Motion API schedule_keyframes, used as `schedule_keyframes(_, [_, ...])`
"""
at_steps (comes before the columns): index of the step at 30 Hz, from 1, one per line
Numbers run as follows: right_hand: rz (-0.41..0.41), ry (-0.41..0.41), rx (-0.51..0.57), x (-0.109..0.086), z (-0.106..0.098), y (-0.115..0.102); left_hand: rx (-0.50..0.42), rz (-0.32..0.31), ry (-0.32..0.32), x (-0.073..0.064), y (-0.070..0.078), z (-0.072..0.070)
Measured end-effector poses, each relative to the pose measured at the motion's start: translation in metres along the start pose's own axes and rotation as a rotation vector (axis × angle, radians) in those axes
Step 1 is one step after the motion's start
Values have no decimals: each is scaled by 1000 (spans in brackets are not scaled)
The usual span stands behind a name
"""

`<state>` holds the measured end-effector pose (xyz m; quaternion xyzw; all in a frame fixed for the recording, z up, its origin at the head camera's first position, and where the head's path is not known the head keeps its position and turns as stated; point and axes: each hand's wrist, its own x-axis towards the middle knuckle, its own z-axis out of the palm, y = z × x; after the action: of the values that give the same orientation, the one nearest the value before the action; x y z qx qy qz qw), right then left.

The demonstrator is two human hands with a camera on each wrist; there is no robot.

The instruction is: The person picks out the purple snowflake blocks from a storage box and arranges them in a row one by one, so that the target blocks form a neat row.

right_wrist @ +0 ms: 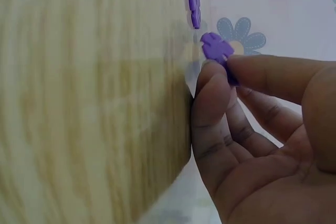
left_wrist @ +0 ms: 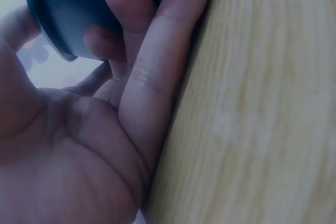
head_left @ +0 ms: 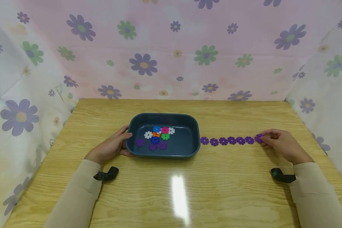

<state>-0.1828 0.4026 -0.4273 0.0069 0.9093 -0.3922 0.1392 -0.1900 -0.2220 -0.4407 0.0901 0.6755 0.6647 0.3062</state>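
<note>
My left hand (head_left: pixel 112 144) grips the left end of a dark blue plastic tub (head_left: pixel 185 152), thumb over the rim and fingers low on the outer wall. In the left wrist view the fingers (left_wrist: pixel 152 77) curl against the tub's side, close to the tabletop. My right hand (head_left: pixel 282 144) pinches a purple notched flower disc (right_wrist: pixel 216 48) between thumb and fingertips, tilted, at the right end of a row of purple discs (head_left: pixel 232 140). That row runs rightward from the tub's right wall. Inside the tub lie loose discs in white, blue, pink, orange, green (head_left: pixel 165 136) and purple (head_left: pixel 140 142).
The wooden table (head_left: pixel 222 190) extends in front of the tub and row, with a bright light reflection. Flower-patterned cloth (head_left: pixel 159 82) hangs behind and at both sides. Black straps with mounts (head_left: pixel 283 176) sit on both wrists over beige sleeves.
</note>
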Motion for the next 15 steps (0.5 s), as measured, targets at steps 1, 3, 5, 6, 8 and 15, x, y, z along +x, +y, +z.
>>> schedule_keyframes(1, [3,4,-4,0,0,0,2,-1,1,0,0,0])
schedule_keyframes(3, [4,11,0,0,1,0,7,0,1,0,1,1])
schedule_keyframes(5, [2,20,3,0,2,-1,11,1,1,-1,1,0])
schedule_keyframes(6, [2,25,3,0,2,-1,12,1,2,-1,2,0])
schedule_keyframes(8, [6,35,-3,1,4,-1,14,3,0,-1,2,0])
schedule_keyframes(15, [16,80,-102,1,8,-2,21,9,-4,0,1,-1])
